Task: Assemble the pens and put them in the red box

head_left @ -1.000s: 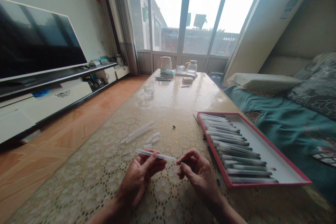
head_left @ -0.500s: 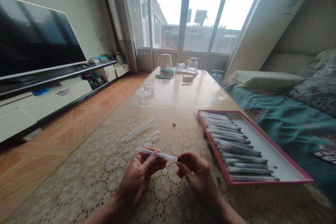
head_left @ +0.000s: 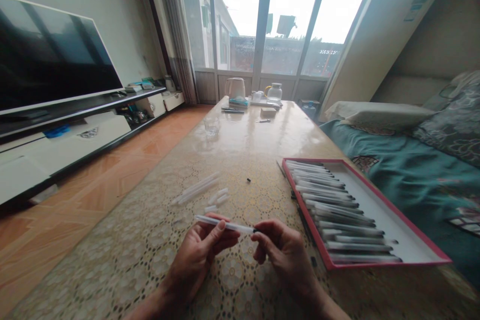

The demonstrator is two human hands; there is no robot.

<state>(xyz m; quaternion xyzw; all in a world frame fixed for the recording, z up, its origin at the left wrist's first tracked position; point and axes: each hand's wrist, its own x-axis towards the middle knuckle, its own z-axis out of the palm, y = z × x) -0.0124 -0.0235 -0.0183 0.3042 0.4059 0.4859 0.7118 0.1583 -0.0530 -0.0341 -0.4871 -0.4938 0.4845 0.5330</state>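
Observation:
A translucent white pen (head_left: 240,228) lies level between my two hands, just above the patterned tablecloth. My left hand (head_left: 204,245) is closed round its barrel, thumb on top, and the pointed tip sticks out to the left. At the other end, my right hand (head_left: 279,245) pinches the small black end plug between thumb and forefinger. Beyond my left hand lie several clear pen caps (head_left: 217,197) and a few clear empty pen barrels (head_left: 197,188). A loose black plug (head_left: 248,180) rests farther out on the cloth.
On the right, a red-rimmed box (head_left: 390,202) holds a row of pens with dark ends (head_left: 337,210). Dark thin pieces (head_left: 305,222) lie along its left side. Farther off are a drinking glass (head_left: 212,126), a kettle (head_left: 236,88) and a glass jug (head_left: 275,92).
The pen's right end and the black plug now sit together, with less of the plug showing. Both hands have shifted very slightly.

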